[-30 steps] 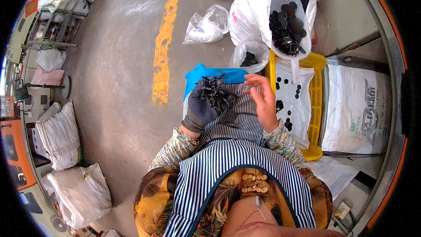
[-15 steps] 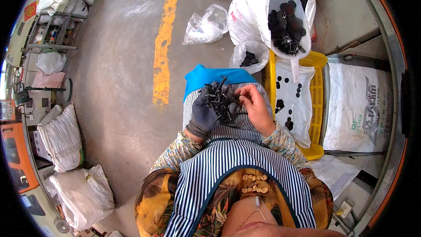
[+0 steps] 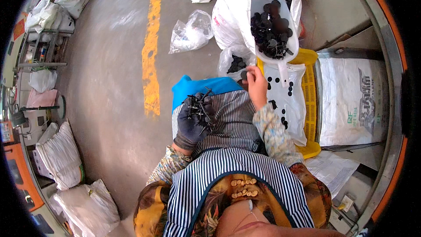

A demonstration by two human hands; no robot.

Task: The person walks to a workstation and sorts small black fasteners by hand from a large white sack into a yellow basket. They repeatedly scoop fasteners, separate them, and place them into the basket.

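My left hand [image 3: 191, 128], in a dark grey glove, is closed round a bunch of black plastic pieces [image 3: 202, 109] with round heads and thin stems. My bare right hand [image 3: 258, 87] pinches a black disc [image 3: 244, 75] between thumb and fingertips. It hovers at the near edge of a small clear plastic bag [image 3: 224, 63] with black pieces inside. Right of that hand, loose black discs [image 3: 290, 88] lie on a white plastic sheet [image 3: 293, 125] in a yellow basket [image 3: 310, 94]. Beyond it, a white scoop [image 3: 283, 75] holds more black pieces.
A large white sack [image 3: 230, 22] full of black pieces stands behind the scoop. A crumpled clear bag [image 3: 193, 35] lies on the floor beside a yellow line [image 3: 151, 52]. A flat white woven sack [image 3: 342, 105] is at the right; stuffed sacks [image 3: 61, 156] line the left.
My right hand has moved away from the bunch, forward and right to the small clear bag, with a black disc in its fingers. My left hand still holds the bunch. The whole view has shifted slightly.
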